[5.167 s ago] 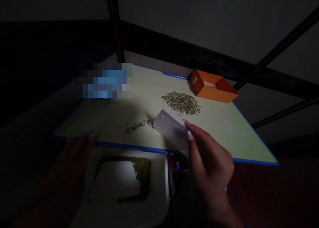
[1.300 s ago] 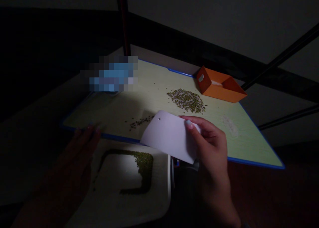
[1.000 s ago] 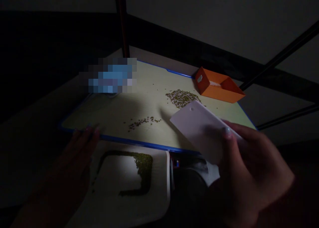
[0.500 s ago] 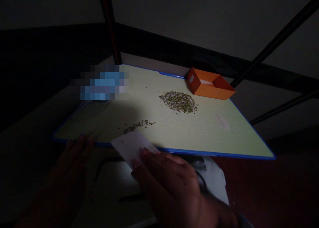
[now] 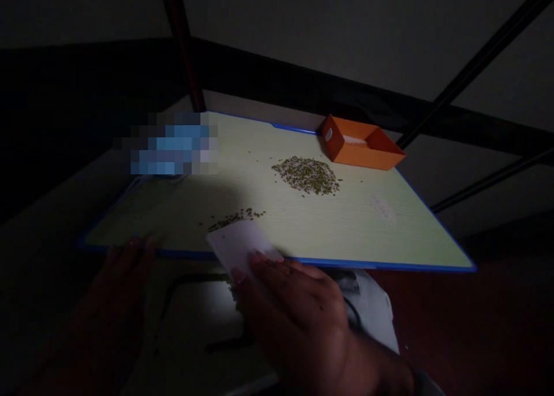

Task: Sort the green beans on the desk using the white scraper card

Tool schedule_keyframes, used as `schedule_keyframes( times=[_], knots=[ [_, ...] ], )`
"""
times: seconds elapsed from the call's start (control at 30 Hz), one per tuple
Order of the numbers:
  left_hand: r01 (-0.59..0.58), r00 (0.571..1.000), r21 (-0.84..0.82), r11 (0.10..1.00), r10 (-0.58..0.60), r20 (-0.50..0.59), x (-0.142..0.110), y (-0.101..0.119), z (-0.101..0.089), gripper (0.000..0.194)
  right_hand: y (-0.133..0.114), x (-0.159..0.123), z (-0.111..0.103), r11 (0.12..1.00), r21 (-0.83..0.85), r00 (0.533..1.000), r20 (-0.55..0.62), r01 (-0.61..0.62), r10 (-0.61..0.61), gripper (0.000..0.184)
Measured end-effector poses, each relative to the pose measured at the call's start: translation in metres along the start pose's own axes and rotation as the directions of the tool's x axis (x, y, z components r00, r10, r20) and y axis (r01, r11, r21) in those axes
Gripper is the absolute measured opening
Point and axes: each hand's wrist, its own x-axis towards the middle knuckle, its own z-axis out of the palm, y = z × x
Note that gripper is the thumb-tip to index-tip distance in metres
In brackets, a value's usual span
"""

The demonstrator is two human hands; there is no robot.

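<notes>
My right hand (image 5: 298, 303) is closed on a pale card (image 5: 238, 240), thumb on one side and fingers on the other. The card's far edge lies against a thin streak of small greenish-brown seeds (image 5: 236, 217) on a pale board with a blue rim (image 5: 367, 264). Farther back on the board is a larger heap of the same seeds (image 5: 306, 175), mixed with whitish grains. In the shade at the lower left, my left hand (image 5: 125, 269) rests its outstretched fingertips on the board's near edge, holding nothing.
An orange tray (image 5: 372, 156) with some whitish grains inside stands at the board's back right. A faint patch of whitish grains (image 5: 381, 209) lies in front of it. At the left is a blurred-out blue thing (image 5: 173, 145). Below the board, a pale container (image 5: 372, 303) is partly hidden.
The card in my right hand has moved slightly right and forward, up to the seed streak. My left hand stays at the board's edge. The view has shifted a little.
</notes>
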Motion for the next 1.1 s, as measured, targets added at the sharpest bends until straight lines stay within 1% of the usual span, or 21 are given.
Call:
schedule_keyframes(
  times=[0.1,0.2,0.37,0.47,0.6,0.67,0.77,1.0,1.1],
  knots=[
    [-0.016,1.000,-0.005,1.000,0.016,-0.004,0.001,-0.001,0.000,0.069,0.003,-0.006,-0.001,1.000,-0.005,1.000,0.022,0.023,-0.023,0.021],
    [-0.005,1.000,-0.016,1.000,0.006,0.010,0.000,-0.003,0.001,0.070,0.007,-0.011,-0.003,0.999,0.004,0.997,0.050,0.053,-0.053,0.026],
    [0.009,1.000,-0.031,0.999,-0.009,0.002,-0.002,-0.001,0.000,0.069,0.013,-0.011,-0.005,0.997,-0.002,0.994,0.085,0.071,-0.071,0.029],
    [0.009,1.000,-0.016,1.000,-0.009,0.019,-0.002,0.000,-0.002,0.072,0.013,-0.009,-0.006,0.998,-0.008,0.995,0.070,0.069,-0.069,0.027],
    [0.009,1.000,-0.003,1.000,-0.009,0.001,0.000,0.002,-0.004,0.073,0.014,-0.009,-0.008,0.998,0.005,0.996,0.073,0.060,-0.060,0.027],
    [0.020,1.000,-0.014,1.000,-0.020,0.006,0.001,0.003,-0.005,0.072,0.014,-0.010,-0.009,0.997,0.015,0.994,0.079,0.071,-0.072,0.028],
    [0.043,0.999,-0.020,0.999,-0.042,0.027,0.003,0.003,-0.006,0.072,0.016,-0.010,-0.010,0.998,0.018,0.996,0.057,0.062,-0.063,0.026],
    [0.008,1.000,0.001,1.000,-0.008,0.026,0.002,0.005,-0.006,0.073,0.024,-0.008,-0.006,0.998,0.013,0.997,0.060,0.057,-0.057,0.025],
    [0.022,0.999,0.016,1.000,-0.022,0.023,0.001,0.004,-0.005,0.072,0.024,-0.008,-0.007,0.998,0.000,0.996,0.066,0.062,-0.062,0.025]
  ],
)
